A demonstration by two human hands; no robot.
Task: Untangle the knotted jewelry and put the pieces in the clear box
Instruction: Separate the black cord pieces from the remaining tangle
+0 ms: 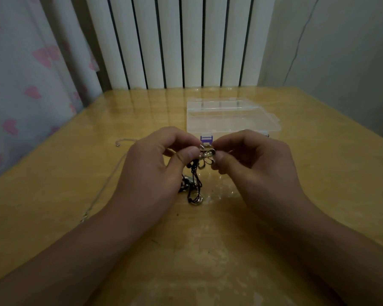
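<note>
A: What is nearest to the person, seen from the clear box [231,117]?

B: The two hands, just in front of the box, over the wooden table [318,173]. The left hand [150,164] pinches the knotted jewelry [205,156] between thumb and curled fingers. The right hand [255,161] pinches the same metal knot from the other side.

A: And the rest of the tangle?

B: Black cords [195,184] hang down from the knot to the table, in front of the box. A thin silver chain [106,184] lies on the table, well left of the box.

A: Behind the box?

B: A white radiator [175,40], and left of it a curtain with pink hearts [27,74].
</note>
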